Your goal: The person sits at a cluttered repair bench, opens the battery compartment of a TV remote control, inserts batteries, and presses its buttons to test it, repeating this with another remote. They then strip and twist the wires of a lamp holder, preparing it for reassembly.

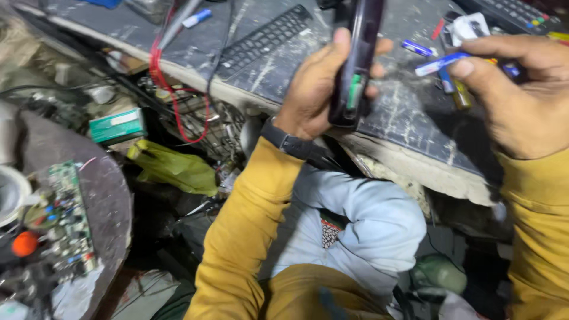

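My left hand [317,89] grips a long black remote control [355,59], held upright with its open battery bay and a green part showing. My right hand [515,95] pinches a small blue and white battery [441,63] between thumb and forefinger, just right of the remote. Both sleeves are mustard yellow, and a dark watch [284,140] sits on my left wrist. Both hands hover above the scratched dark worktop [409,118].
A black keyboard [264,38] lies on the worktop beside red wires [157,71]. More batteries [418,48] and another remote [512,12] lie at the top right. A round table [109,201] at left carries a green circuit board [70,216]. A green box [117,125] and yellow bag [175,169] sit below.
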